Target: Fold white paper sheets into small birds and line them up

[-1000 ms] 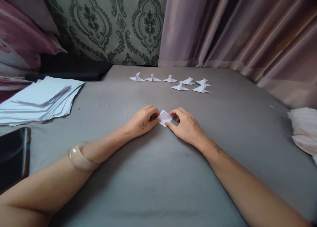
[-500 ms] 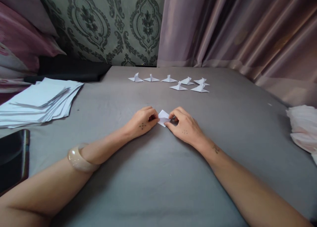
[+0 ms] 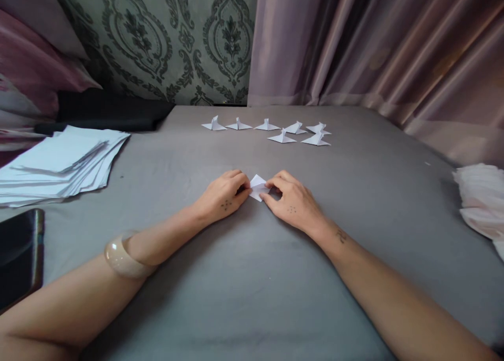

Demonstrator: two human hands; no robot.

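Small white paper (image 3: pixel 257 182) has changed most since a second ago: then a plain flat diamond, it now shows a raised, shaded line across its middle, so the piece looks to be part-way through a fold. Both hands keep nearly the same place over it; the whole view slides slightly left, likely the head turning.

Largest comes one grey-covered surface (image 3: pixel 252 303), bounded by one patterned wall (image 3: pixel 137 30) and mauve curtains (image 3: pixel 354 41) at the far right. On its left lies one stack of white paper (image 3: pixel 59 154), the sheets too overlapped to count. Just nearer is one dark phone (image 3: pixel 19 256), cut by the frame edge. Two hands work mid-surface: the left hand (image 3: pixel 230 190) pinches the paper's left corner, thumb against curled fingers; the right hand (image 3: pixel 289 195) grasps the right edge between thumb and forefinger. One pale bangle (image 3: pixel 124 256) circles the left forearm. Beyond, well apart, stand seven folded paper figures (image 3: pixel 282 136): five behind, two in front. Smallest is the one paper, between the fingertips.
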